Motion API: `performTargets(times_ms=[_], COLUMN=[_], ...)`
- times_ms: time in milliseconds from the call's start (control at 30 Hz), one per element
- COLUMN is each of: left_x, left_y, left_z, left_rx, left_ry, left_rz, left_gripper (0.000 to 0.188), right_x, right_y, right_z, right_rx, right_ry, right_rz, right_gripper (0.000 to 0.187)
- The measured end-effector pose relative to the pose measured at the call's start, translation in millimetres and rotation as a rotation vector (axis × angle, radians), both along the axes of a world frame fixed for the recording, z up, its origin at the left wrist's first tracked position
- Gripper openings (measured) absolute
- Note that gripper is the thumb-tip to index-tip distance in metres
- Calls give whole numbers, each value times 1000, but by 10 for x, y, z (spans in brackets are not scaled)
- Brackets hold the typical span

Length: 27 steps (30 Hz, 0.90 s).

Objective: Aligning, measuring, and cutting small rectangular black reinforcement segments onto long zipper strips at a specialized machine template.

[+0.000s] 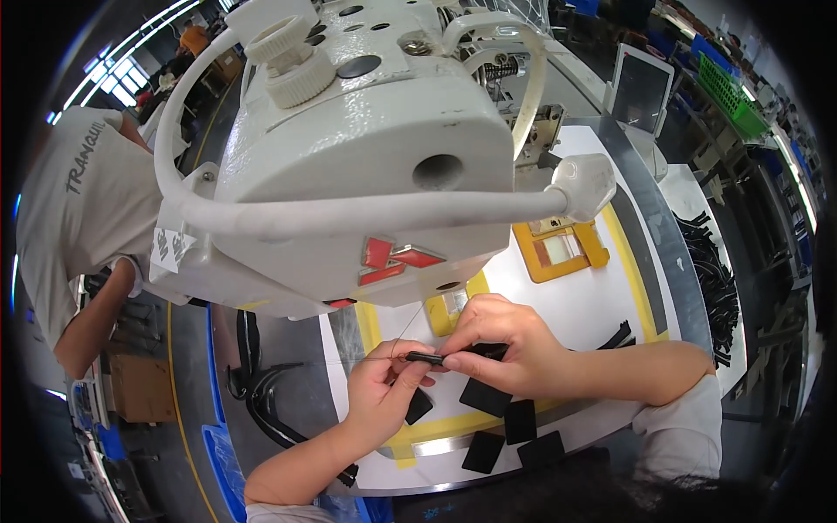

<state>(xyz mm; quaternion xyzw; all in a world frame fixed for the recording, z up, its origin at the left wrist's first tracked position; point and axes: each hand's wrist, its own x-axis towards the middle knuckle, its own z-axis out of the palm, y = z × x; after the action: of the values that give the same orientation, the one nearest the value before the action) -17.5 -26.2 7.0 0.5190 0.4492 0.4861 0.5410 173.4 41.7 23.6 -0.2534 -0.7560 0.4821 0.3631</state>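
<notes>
A small narrow black piece (425, 357), fabric by its look, is pinched between both hands in front of the sewing machine head. My left hand (381, 394) grips its left end with thumb and fingers. At the other end, the fingertips of my right hand (514, 347) close on it. Thin threads run up and to the left from near my left fingers. Black fabric patches (484, 397) lie on the white work surface (436, 471) below my hands. Part of another dark piece shows under my right hand.
The bulky white sewing machine (357, 148) with its thick hose fills the upper middle. A yellow frame (551, 268) lies on the surface behind my right hand. Black zipper-like strips (270, 410) lie at left. A bundle of black strips (708, 270) is at far right. Another person (74, 200) stands left.
</notes>
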Motion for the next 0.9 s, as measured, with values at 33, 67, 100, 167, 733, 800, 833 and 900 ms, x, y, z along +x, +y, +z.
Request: performTargets(times_ms=[33,67,100,167,733,800,833,900], left_x=[-7,-13,-15,-22,19,2,-9,-27], left_y=[-1,3,12,13,-33,-33,-31,-18], left_z=[-14,-22,-22,-11,182,204,211,211], left_rx=[8,15,14,74,-210,-257,-278,-295], left_ry=[28,55,58,206,72,2,-18,-42], left_rz=[16,31,26,41,-106,-136,-162,-187], left_gripper=[17,15,15,14,27,32,35,38], right_x=[3,7,10,14,32,31,32,30], right_y=[1,2,5,11,99,132,147,163], right_z=[5,6,7,10,79,99,106,110], right_rx=[4,6,5,66,-867,-894,-948,-999], right_ry=[-6,-13,-11,-5,49,45,39,30], right_rz=[2,5,0,5,241,269,276,280], right_gripper=[8,8,8,9,16,18,15,13])
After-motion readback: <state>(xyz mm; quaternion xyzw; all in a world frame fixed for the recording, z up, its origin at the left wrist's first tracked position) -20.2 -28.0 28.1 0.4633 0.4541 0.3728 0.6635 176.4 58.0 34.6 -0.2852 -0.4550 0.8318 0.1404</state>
